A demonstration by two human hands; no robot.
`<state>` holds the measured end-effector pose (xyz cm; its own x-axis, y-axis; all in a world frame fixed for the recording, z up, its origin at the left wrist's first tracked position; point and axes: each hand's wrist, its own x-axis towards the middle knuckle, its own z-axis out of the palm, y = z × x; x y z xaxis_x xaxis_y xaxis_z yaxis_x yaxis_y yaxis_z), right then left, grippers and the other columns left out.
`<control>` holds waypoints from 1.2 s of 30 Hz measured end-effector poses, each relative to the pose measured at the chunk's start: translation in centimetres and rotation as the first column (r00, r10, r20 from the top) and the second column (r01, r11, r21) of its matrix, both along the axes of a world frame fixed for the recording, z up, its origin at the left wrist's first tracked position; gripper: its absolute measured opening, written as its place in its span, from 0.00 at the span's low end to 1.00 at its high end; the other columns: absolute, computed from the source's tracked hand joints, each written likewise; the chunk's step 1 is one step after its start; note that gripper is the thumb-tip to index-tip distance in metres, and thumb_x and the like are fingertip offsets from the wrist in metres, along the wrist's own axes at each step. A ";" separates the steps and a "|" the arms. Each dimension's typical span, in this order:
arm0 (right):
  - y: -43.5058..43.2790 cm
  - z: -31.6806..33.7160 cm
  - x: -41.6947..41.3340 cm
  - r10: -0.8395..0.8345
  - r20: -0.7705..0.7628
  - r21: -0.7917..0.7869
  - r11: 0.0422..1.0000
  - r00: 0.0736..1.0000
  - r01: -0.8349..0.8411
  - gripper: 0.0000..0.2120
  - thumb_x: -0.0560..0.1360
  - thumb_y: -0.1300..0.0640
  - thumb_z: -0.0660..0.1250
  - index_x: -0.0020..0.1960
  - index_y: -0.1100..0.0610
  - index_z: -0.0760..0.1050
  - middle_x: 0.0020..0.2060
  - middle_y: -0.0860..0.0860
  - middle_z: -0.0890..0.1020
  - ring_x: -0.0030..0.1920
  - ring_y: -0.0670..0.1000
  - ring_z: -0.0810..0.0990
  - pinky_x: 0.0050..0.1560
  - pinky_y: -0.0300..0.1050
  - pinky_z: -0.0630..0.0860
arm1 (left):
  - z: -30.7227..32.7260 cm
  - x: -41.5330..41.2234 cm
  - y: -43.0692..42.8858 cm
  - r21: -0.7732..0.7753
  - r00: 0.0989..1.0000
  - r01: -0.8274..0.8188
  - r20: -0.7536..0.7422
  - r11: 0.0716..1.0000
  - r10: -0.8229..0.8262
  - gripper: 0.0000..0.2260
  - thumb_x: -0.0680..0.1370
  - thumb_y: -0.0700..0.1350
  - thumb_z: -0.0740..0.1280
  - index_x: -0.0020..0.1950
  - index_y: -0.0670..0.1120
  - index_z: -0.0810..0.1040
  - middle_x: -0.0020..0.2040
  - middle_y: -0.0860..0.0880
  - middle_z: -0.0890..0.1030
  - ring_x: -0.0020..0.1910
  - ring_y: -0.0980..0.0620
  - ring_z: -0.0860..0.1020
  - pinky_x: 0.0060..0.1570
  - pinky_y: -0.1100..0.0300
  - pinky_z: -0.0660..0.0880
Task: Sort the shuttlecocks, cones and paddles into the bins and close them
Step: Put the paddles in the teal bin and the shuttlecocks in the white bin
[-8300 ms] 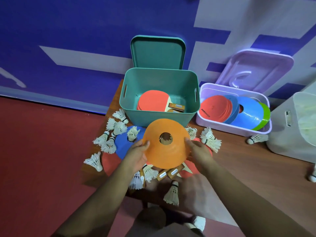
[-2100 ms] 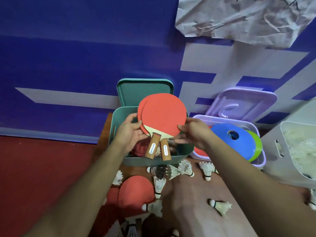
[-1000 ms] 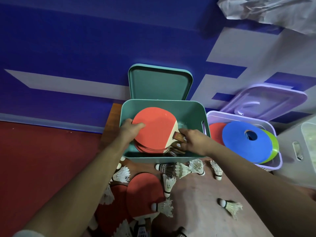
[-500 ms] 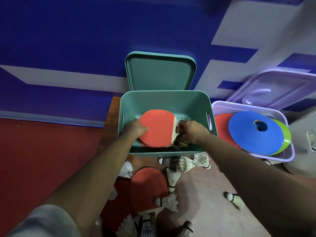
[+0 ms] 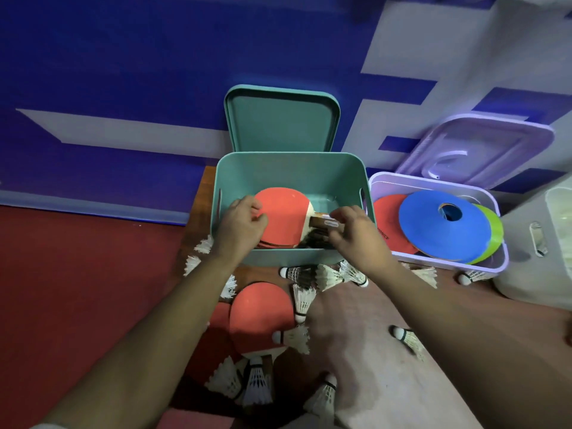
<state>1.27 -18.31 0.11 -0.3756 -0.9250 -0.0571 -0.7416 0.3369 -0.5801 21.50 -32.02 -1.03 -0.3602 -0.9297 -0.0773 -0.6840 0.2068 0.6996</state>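
Here, both grips curled on red paddles (image 5: 286, 219) inside teal bin (image 5: 291, 260), shuttlecocks (image 5: 331, 275) crowding its front.

Blue wall (image 5: 123, 57) with white blocks, red floor (image 5: 77, 289), wooden table (image 5: 387, 382) (worn, pale top)

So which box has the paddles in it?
The teal box, the one both hands reach into. The purple box beside it holds cones instead.
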 end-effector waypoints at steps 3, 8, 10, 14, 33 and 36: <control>3.6 0.4 1.4 0.031 0.043 -0.070 0.997 0.999 -0.028 0.12 0.71 0.61 0.67 0.54 0.59 0.76 0.47 0.54 0.76 0.51 0.56 0.77 0.54 0.48 0.72 | 0.8 1.3 3.9 -0.027 0.991 -0.014 -0.132 1.000 0.010 0.06 0.73 0.36 0.67 0.50 0.43 0.79 0.46 0.47 0.78 0.42 0.52 0.77 0.50 0.61 0.75; 10.1 -0.1 3.3 0.105 -0.023 -0.146 0.983 0.994 -0.107 0.14 0.73 0.52 0.57 0.52 0.58 0.75 0.51 0.53 0.74 0.54 0.55 0.75 0.56 0.49 0.73 | 0.4 4.9 11.5 -0.114 0.991 -0.057 -0.127 0.992 0.043 0.07 0.74 0.34 0.66 0.48 0.44 0.77 0.46 0.49 0.77 0.43 0.56 0.75 0.44 0.75 0.68; 12.0 -0.7 3.8 0.159 -0.025 -0.127 0.979 0.987 -0.161 0.14 0.72 0.52 0.57 0.51 0.58 0.75 0.50 0.53 0.74 0.52 0.56 0.75 0.54 0.48 0.73 | -0.1 6.2 13.9 -0.103 0.994 -0.062 -0.094 0.993 0.053 0.06 0.73 0.34 0.66 0.46 0.44 0.77 0.45 0.49 0.79 0.44 0.55 0.76 0.45 0.71 0.70; 15.3 -3.3 4.6 0.245 0.034 0.064 0.967 0.969 -0.247 0.12 0.71 0.55 0.63 0.53 0.59 0.74 0.48 0.55 0.73 0.52 0.59 0.74 0.56 0.51 0.72 | -1.5 8.2 18.4 0.095 0.995 -0.101 0.011 0.990 0.100 0.04 0.74 0.36 0.65 0.46 0.44 0.77 0.44 0.48 0.80 0.44 0.50 0.79 0.46 0.58 0.74; 23.6 -12.6 14.9 -0.435 0.223 0.607 0.762 0.872 0.225 0.25 0.72 0.49 0.71 0.61 0.59 0.66 0.58 0.60 0.78 0.59 0.60 0.78 0.57 0.49 0.74 | -9.2 10.8 22.9 0.132 0.753 0.196 0.615 0.972 -0.235 0.22 0.78 0.55 0.61 0.64 0.39 0.69 0.56 0.40 0.79 0.56 0.40 0.76 0.49 0.52 0.73; 24.0 -12.8 16.5 -0.548 0.205 0.574 0.738 0.811 0.354 0.21 0.71 0.53 0.70 0.59 0.61 0.68 0.57 0.62 0.79 0.58 0.61 0.78 0.55 0.48 0.74 | -9.8 11.1 23.3 0.091 0.659 0.317 0.695 0.944 -0.288 0.23 0.78 0.52 0.63 0.68 0.39 0.67 0.59 0.41 0.78 0.59 0.42 0.75 0.53 0.53 0.72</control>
